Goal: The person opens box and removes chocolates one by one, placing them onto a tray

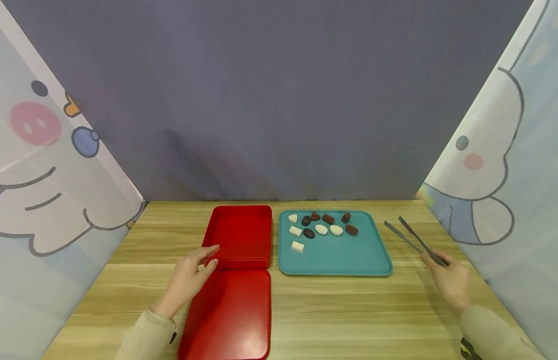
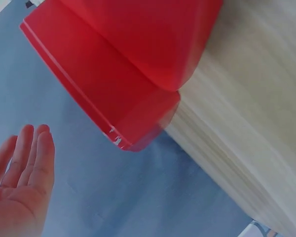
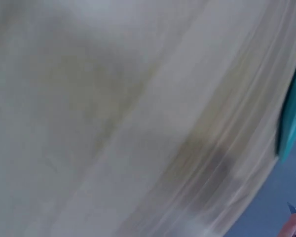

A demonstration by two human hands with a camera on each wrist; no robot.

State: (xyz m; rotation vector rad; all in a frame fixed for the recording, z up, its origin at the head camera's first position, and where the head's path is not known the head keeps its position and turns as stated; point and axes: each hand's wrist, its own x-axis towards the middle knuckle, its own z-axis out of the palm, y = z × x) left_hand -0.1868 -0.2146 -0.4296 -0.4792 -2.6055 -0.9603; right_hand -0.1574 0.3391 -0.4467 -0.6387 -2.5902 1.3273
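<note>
My right hand (image 1: 450, 282) holds a pair of metal tongs (image 1: 416, 235) to the right of the teal tray (image 1: 342, 261). The tong tips stand apart, with nothing between them. On the tray lie several small chocolate-like pieces, some white (image 1: 297, 246) and some dark brown (image 1: 351, 229). At the left, my left hand (image 1: 186, 280) is beside the near left corner of a red box (image 1: 243, 263), fingers extended and holding nothing. In the left wrist view its palm (image 2: 19, 207) shows, apart from the box wall. Only a fingertip (image 3: 289, 226) and bits of the tongs appear in the right wrist view.
A flat red lid (image 1: 238, 315) lies in front of the box. Everything rests on a wood-grain table (image 1: 333, 315). A grey cloth (image 1: 279, 100) hangs behind its back edge, and printed cartoon curtains (image 1: 481, 165) stand along both sides.
</note>
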